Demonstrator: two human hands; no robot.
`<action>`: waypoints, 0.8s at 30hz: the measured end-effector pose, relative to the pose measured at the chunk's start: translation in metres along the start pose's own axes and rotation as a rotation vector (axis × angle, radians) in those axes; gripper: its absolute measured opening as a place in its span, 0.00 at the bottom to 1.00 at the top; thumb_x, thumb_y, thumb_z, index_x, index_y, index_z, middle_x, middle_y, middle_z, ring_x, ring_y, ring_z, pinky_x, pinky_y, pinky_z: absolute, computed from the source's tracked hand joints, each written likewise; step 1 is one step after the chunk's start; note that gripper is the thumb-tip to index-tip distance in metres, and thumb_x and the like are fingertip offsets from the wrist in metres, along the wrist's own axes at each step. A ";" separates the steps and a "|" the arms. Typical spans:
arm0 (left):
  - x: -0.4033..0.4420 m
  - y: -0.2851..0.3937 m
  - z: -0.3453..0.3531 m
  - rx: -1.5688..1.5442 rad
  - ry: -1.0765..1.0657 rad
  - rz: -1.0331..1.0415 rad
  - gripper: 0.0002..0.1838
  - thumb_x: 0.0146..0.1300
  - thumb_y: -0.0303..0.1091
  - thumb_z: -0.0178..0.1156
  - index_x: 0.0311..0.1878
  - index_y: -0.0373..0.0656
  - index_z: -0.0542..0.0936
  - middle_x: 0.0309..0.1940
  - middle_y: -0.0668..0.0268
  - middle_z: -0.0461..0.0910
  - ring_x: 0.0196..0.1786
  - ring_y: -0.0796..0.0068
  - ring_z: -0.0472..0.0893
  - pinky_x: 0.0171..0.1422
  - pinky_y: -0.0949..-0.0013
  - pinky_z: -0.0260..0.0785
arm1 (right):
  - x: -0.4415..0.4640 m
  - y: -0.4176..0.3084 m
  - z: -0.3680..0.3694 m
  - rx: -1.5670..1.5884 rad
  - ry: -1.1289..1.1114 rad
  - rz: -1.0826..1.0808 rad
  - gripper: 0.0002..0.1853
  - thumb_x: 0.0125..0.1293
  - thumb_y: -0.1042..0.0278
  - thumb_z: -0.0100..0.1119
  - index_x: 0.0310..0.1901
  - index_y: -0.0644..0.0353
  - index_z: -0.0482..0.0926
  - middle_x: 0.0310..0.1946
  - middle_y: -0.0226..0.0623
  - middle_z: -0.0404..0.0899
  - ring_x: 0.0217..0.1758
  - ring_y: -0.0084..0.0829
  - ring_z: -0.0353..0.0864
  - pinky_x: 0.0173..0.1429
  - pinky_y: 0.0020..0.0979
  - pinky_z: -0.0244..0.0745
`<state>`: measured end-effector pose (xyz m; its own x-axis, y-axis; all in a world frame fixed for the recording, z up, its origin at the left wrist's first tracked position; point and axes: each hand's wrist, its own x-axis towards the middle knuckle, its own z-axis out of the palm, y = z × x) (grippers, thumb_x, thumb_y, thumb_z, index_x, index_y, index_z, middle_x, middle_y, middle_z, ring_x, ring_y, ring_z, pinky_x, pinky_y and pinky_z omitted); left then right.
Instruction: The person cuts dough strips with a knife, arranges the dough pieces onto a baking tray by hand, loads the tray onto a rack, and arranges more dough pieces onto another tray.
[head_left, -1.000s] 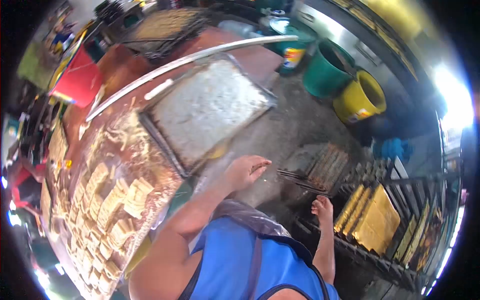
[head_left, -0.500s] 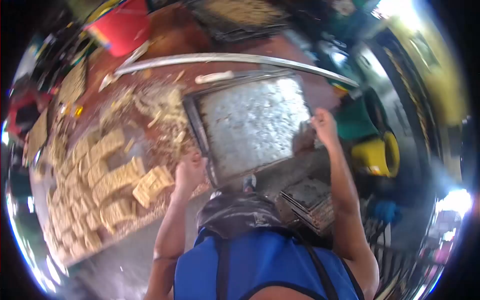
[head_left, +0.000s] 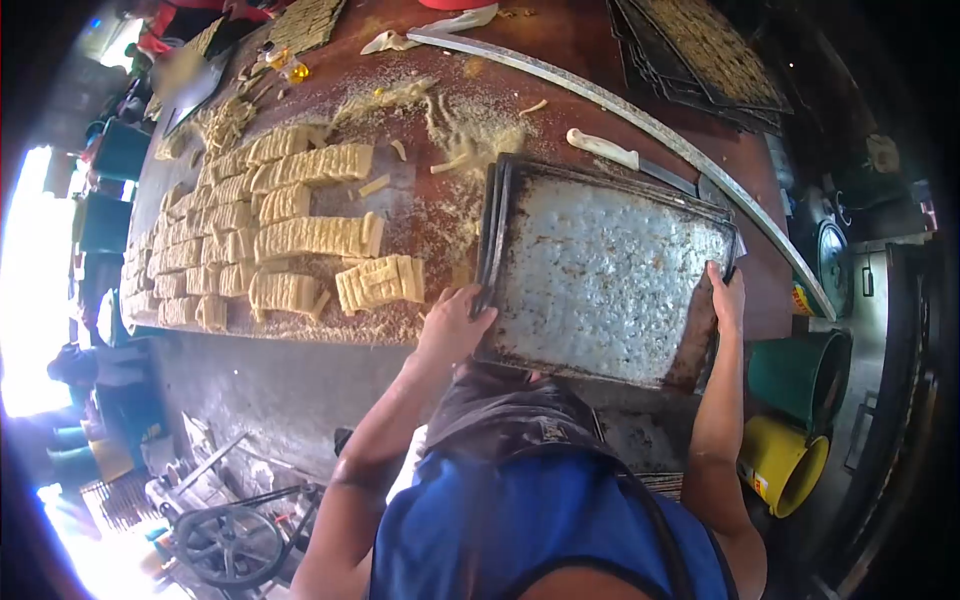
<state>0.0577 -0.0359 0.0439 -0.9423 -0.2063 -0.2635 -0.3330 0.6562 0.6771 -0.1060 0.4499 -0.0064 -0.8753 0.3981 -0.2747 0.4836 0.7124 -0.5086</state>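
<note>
Dark-rimmed metal baking trays (head_left: 610, 275), more than one layered together, lie over the table's front edge; the top one has a worn, silvery base. At their left edge, near the front corner, my left hand (head_left: 452, 328) grips the rim with the thumb towards the tray. My right hand (head_left: 728, 298) holds the right edge, thumb on top and the other fingers hidden below. Left of my left hand sits a block of cut, pale dough-like pieces (head_left: 380, 284). Behind the trays lies a knife (head_left: 603, 148) with a white handle, its blade partly covered.
Rows of similar cut pieces (head_left: 215, 235) fill the table's left side, with crumbs around them. A long metal bar (head_left: 640, 115) crosses behind the trays. Filled trays (head_left: 715, 50) stand at the back right. Green (head_left: 800, 375) and yellow buckets (head_left: 780, 470) are at right, below table height.
My view has turned, so the table and cut pieces sit differently in the picture. The trays appear farther right and lower, with both hands still at their sides.
</note>
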 end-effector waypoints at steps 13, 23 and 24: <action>0.239 -0.039 -0.066 0.350 0.114 0.330 0.23 0.65 0.45 0.64 0.60 0.45 0.81 0.58 0.59 0.80 0.56 0.56 0.81 0.63 0.56 0.73 | -0.199 -0.286 0.197 -0.332 -0.118 -1.060 0.18 0.61 0.77 0.59 0.54 0.62 0.81 0.50 0.44 0.83 0.54 0.41 0.81 0.64 0.43 0.72; 0.203 -0.103 -0.132 -1.007 -0.338 -0.076 0.16 0.72 0.35 0.60 0.58 0.37 0.78 0.43 0.67 0.83 0.43 0.75 0.84 0.47 0.67 0.79 | -0.210 -0.350 0.243 -0.967 -0.195 -0.946 0.10 0.62 0.66 0.58 0.42 0.56 0.84 0.39 0.36 0.85 0.46 0.38 0.84 0.54 0.46 0.65; 0.200 -0.104 -0.136 -1.108 -0.334 -0.067 0.15 0.72 0.35 0.60 0.56 0.37 0.78 0.43 0.66 0.83 0.44 0.75 0.84 0.47 0.68 0.79 | -0.205 -0.355 0.242 -0.985 -0.321 -0.920 0.09 0.61 0.68 0.56 0.40 0.56 0.84 0.37 0.38 0.86 0.44 0.38 0.85 0.54 0.46 0.65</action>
<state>-0.1007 -0.2438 0.0145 -0.9212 0.0936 -0.3776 -0.3837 -0.3784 0.8423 -0.1000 -0.0249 0.0329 -0.7767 -0.4860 -0.4006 -0.5748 0.8069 0.1356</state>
